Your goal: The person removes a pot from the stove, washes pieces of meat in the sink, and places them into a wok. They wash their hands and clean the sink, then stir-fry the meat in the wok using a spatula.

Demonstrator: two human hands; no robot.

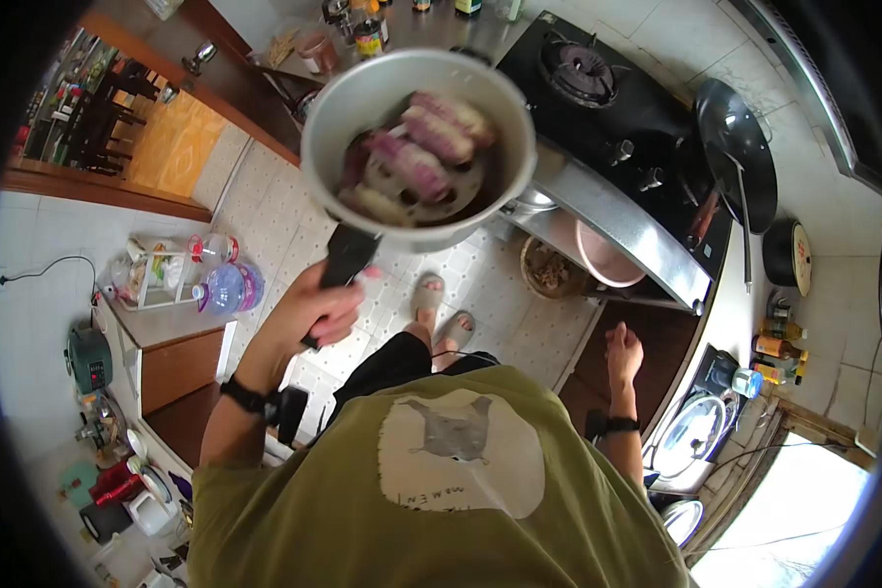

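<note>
My left hand (325, 312) is wrapped round the black handle (349, 257) of a grey metal pot (320, 181), holding it up in front of me above the floor. Inside the pot, several long purple-and-pale pieces of food (416, 167) lie on a round metal plate with holes (449, 196); I cannot tell their exact kind. My right hand (624, 353) hangs by the counter on the right, its fingers curled in with nothing visible in them. It is apart from the pot.
A black gas stove (647, 127) stands at the right, with a wok (745, 127) on it. Below its metal front are a pink basin (608, 257) and a round basket (549, 269). Large plastic bottles (230, 287) stand on a cabinet at the left. A wooden door (191, 44) stands open.
</note>
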